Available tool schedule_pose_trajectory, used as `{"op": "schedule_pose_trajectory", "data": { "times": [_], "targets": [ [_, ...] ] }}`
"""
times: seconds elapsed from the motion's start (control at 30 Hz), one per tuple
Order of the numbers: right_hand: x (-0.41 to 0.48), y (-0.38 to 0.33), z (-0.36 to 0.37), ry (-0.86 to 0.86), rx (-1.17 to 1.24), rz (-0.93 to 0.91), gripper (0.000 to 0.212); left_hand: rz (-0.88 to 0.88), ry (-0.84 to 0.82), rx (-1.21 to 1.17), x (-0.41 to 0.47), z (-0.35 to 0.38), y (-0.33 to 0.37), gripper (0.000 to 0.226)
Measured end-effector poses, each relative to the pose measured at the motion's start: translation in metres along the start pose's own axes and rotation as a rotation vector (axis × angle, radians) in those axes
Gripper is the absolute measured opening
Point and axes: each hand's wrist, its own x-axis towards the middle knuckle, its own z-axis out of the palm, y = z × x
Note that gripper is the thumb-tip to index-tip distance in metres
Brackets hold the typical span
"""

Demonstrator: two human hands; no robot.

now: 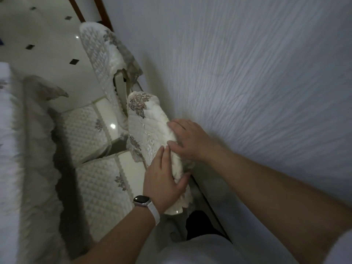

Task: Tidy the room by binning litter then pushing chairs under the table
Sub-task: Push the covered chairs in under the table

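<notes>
A chair with a quilted cream floral cover stands close to me, its backrest (146, 130) top under both my hands. My left hand (163, 178), with a watch on the wrist, grips the near part of the backrest, thumb wrapped over its top edge. My right hand (188, 140) lies over the top edge a little farther along, fingers curled on the fabric. The chair's padded seat (101, 187) points left toward the table (9, 149), which is draped in a white quilted cloth. A second covered chair (99, 60) stands beyond, its seat (82, 128) also facing the table.
A white textured wall (247, 73) runs along the right, right behind the chair backs. Glossy pale floor tiles (38, 35) with small dark diamonds spread at the upper left. A brown door frame (106, 14) stands at the top. My legs are below.
</notes>
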Motion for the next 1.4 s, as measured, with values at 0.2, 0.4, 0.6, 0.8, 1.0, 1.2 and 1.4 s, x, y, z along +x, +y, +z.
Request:
{"op": "schedule_pose_trajectory", "data": {
  "times": [0.2, 0.4, 0.6, 0.8, 1.0, 1.2, 1.4],
  "targets": [
    [0.026, 0.012, 0.014, -0.012, 0.127, -0.059, 0.08, 0.009, 0.008, -0.026, 0.009, 0.001, -0.002, 0.092],
    [0.036, 0.009, 0.018, -0.069, 0.239, -0.032, 0.087, -0.023, -0.025, -0.026, 0.007, 0.0, -0.006, 0.093],
    [0.033, -0.007, 0.022, -0.027, 0.283, -0.076, 0.08, -0.037, 0.013, -0.048, -0.005, -0.007, -0.01, 0.092],
    [0.047, -0.018, 0.025, -0.07, 0.267, -0.096, 0.086, -0.068, 0.052, -0.04, -0.006, -0.017, -0.016, 0.086],
    [0.062, -0.034, 0.036, -0.056, 0.296, -0.112, 0.082, -0.143, 0.081, -0.073, -0.008, -0.024, -0.031, 0.086],
    [0.089, -0.058, 0.055, -0.074, 0.303, -0.155, 0.085, -0.244, 0.144, -0.119, -0.011, -0.037, -0.051, 0.082],
    [0.109, -0.089, 0.07, -0.09, 0.35, -0.232, 0.082, -0.321, 0.212, -0.11, -0.016, -0.056, -0.074, 0.077]
  ]
}}
